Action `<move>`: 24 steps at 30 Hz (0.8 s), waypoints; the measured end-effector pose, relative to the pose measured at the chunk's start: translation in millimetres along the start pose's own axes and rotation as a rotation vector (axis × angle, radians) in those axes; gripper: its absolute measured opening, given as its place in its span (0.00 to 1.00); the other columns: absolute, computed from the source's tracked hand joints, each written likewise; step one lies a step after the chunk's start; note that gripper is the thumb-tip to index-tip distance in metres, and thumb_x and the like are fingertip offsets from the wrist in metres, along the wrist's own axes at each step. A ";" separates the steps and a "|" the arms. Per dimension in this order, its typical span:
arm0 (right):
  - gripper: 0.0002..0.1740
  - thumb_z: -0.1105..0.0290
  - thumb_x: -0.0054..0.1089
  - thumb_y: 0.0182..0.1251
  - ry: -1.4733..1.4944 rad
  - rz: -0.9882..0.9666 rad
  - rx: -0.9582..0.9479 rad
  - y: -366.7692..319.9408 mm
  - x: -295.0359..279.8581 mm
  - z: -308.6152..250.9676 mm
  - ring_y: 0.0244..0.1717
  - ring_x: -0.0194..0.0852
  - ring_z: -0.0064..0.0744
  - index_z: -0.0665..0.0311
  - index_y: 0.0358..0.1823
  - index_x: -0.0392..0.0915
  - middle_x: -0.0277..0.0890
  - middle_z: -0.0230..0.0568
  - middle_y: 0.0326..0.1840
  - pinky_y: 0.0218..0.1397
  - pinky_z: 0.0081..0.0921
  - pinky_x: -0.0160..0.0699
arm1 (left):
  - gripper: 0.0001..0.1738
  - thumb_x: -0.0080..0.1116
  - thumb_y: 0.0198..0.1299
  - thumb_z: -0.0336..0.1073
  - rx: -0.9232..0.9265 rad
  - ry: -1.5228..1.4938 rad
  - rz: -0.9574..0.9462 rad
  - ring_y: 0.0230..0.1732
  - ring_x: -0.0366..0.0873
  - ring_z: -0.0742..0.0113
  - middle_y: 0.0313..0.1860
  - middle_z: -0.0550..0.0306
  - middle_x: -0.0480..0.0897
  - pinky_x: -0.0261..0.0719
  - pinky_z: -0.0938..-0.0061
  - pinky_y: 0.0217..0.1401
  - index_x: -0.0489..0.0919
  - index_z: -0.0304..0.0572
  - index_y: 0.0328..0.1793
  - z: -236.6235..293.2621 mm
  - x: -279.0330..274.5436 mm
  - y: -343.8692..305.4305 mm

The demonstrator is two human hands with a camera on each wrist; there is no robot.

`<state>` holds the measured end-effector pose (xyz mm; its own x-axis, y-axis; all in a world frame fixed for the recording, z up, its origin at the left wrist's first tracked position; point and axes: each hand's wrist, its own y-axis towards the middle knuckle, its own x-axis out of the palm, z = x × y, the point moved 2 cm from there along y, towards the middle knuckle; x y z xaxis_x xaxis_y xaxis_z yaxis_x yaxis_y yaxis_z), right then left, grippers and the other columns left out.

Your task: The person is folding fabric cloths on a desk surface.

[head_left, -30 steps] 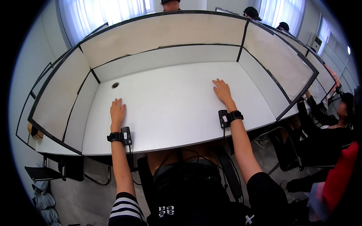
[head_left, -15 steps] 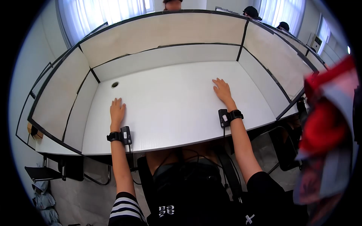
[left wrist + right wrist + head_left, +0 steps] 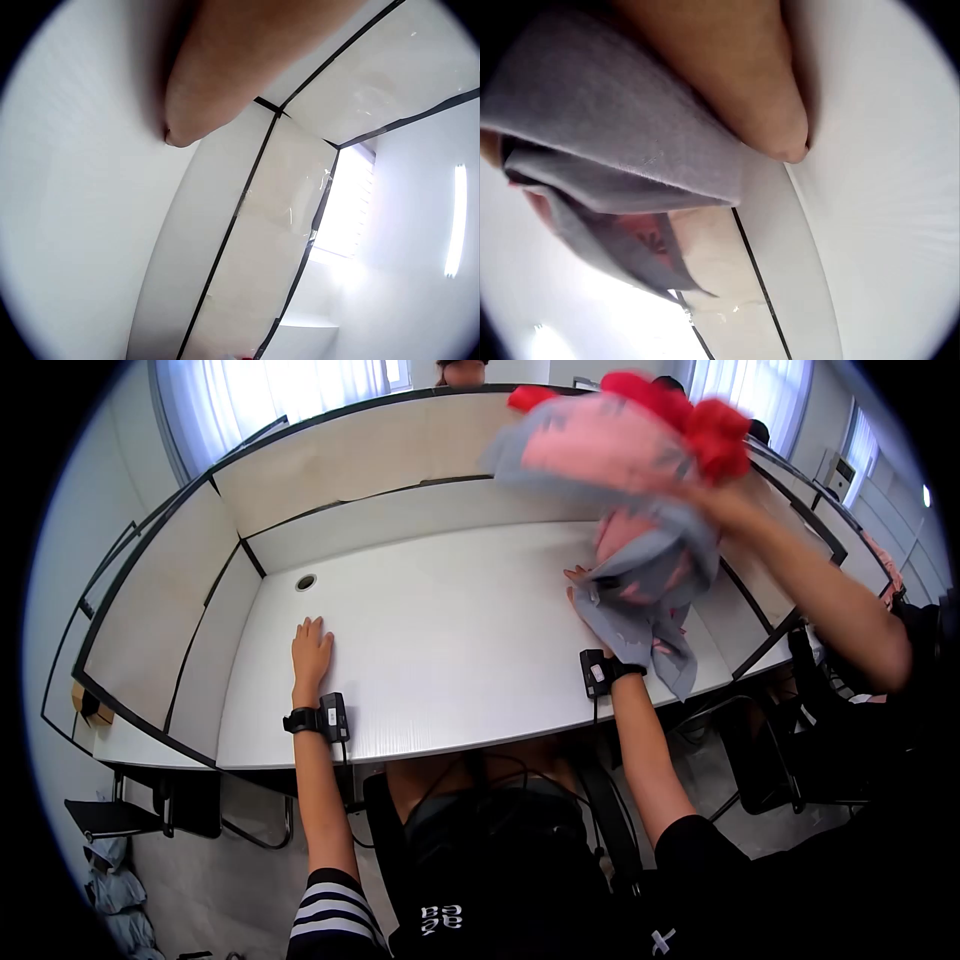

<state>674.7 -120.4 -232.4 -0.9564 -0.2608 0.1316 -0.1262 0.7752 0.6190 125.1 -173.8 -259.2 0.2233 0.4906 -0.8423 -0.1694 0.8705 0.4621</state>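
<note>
My left hand (image 3: 312, 647) rests flat on the white desk (image 3: 440, 630) at its left side, fingers extended and holding nothing. On the right side of the desk lies my right hand (image 3: 742, 90), its fingertips showing past a hanging cloth in the head view. The cloth (image 3: 655, 575) is grey and pink with red parts, blurred by motion, and it hides most of that hand from above. Another person's arm (image 3: 835, 575) reaches in from the right and grips it. Grey folds hang beside my hand in the right wrist view.
Beige and white partition panels (image 3: 360, 450) with black edging enclose the desk at the back and sides. A round cable hole (image 3: 306, 583) is at the back left. Cables run from the camera units on both wrists. A chair (image 3: 190, 810) stands at the lower left.
The other person's arm has swung the grey, pink and red cloth in from the right edge, over the desk and my right hand. Both my hands have stayed in place.
</note>
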 end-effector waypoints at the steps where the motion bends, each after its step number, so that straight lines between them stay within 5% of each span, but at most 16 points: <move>1: 0.32 0.49 0.47 0.64 -0.057 0.047 -0.041 -7.4 6.7 -18.9 0.70 0.52 0.47 0.60 0.65 0.62 0.58 0.46 0.69 0.70 0.39 0.55 | 0.26 0.50 0.62 0.43 -0.006 -0.005 -0.006 0.69 0.59 0.40 0.68 0.38 0.64 0.57 0.57 0.70 0.69 0.43 0.65 0.1 -0.3 0.0; 5: 0.32 0.48 0.41 0.68 -1.443 0.252 -0.021 -7.0 52.6 -95.8 0.68 0.55 0.46 0.59 0.67 0.57 0.57 0.45 0.69 0.67 0.38 0.59 | 0.26 0.50 0.62 0.43 -0.012 -0.009 -0.009 0.69 0.58 0.40 0.68 0.38 0.64 0.57 0.57 0.70 0.69 0.43 0.65 0.4 -0.3 0.2; 8: 0.32 0.48 0.38 0.70 -1.576 0.263 0.011 0.0 55.2 -99.5 0.67 0.56 0.46 0.59 0.69 0.55 0.57 0.44 0.69 0.66 0.38 0.60 | 0.26 0.49 0.62 0.43 -0.008 -0.009 -0.006 0.69 0.58 0.40 0.68 0.38 0.64 0.57 0.57 0.71 0.69 0.43 0.65 -1.4 0.5 0.1; 11: 0.35 0.44 0.28 0.70 1.267 0.194 0.028 2.4 6.2 -36.0 0.75 0.39 0.43 0.61 0.70 0.51 0.45 0.42 0.75 0.72 0.56 0.45 | 0.25 0.49 0.62 0.43 -0.009 0.003 -0.015 0.69 0.58 0.39 0.68 0.38 0.64 0.56 0.57 0.71 0.69 0.43 0.65 2.0 -2.4 -0.2; 14: 0.35 0.45 0.30 0.70 0.844 0.298 0.183 -3.1 66.3 -106.0 0.75 0.40 0.43 0.60 0.71 0.48 0.45 0.43 0.75 0.74 0.55 0.41 | 0.25 0.49 0.62 0.43 -0.021 -0.020 -0.011 0.69 0.58 0.39 0.68 0.38 0.64 0.56 0.56 0.70 0.69 0.44 0.64 3.1 -3.5 -1.3; 18: 0.36 0.38 0.31 0.67 0.993 0.290 0.171 -1.5 40.6 -78.6 0.65 0.56 0.36 0.61 0.62 0.60 0.62 0.42 0.62 0.72 0.40 0.48 | 0.24 0.49 0.62 0.43 -0.020 -0.027 0.019 0.69 0.58 0.42 0.66 0.39 0.66 0.55 0.55 0.71 0.71 0.44 0.63 8.1 -1.6 0.2; 20: 0.34 0.46 0.28 0.71 1.095 0.197 0.100 -2.7 43.2 -85.3 0.75 0.38 0.46 0.59 0.72 0.47 0.44 0.44 0.75 0.74 0.59 0.38 | 0.21 0.51 0.61 0.40 -0.043 -0.029 -0.059 0.64 0.67 0.48 0.60 0.42 0.73 0.64 0.59 0.66 0.72 0.43 0.60 19.4 -4.7 7.6; 21: 0.34 0.46 0.28 0.71 1.089 0.203 0.088 -1.8 43.4 -85.7 0.75 0.38 0.46 0.59 0.72 0.47 0.44 0.44 0.75 0.74 0.59 0.38 | 0.21 0.51 0.61 0.40 -0.031 -0.033 -0.058 0.64 0.67 0.48 0.60 0.42 0.73 0.64 0.59 0.66 0.72 0.43 0.60 37.0 -14.3 13.8; 23: 0.34 0.47 0.29 0.71 1.127 0.226 0.084 -2.4 43.3 -84.7 0.74 0.39 0.46 0.60 0.71 0.48 0.45 0.44 0.74 0.74 0.58 0.40 | 0.18 0.53 0.60 0.35 -0.021 -0.707 -0.271 0.55 0.76 0.54 0.53 0.46 0.79 0.72 0.65 0.58 0.74 0.41 0.56 99.6 -42.0 21.2; 24: 0.33 0.47 0.29 0.72 1.146 0.240 0.092 -5.9 43.1 -83.4 0.74 0.40 0.47 0.61 0.70 0.48 0.46 0.44 0.74 0.74 0.58 0.41 | 0.17 0.53 0.60 0.33 0.172 -0.709 -0.316 0.51 0.78 0.55 0.50 0.47 0.79 0.74 0.67 0.54 0.74 0.40 0.55 142.0 -59.7 23.4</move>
<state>656.2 -184.2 -165.8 -0.1681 -0.4315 0.8863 -0.0380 0.9013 0.4316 244.1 -177.1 -158.8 0.8035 0.0773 -0.5902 0.1420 0.9380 0.3161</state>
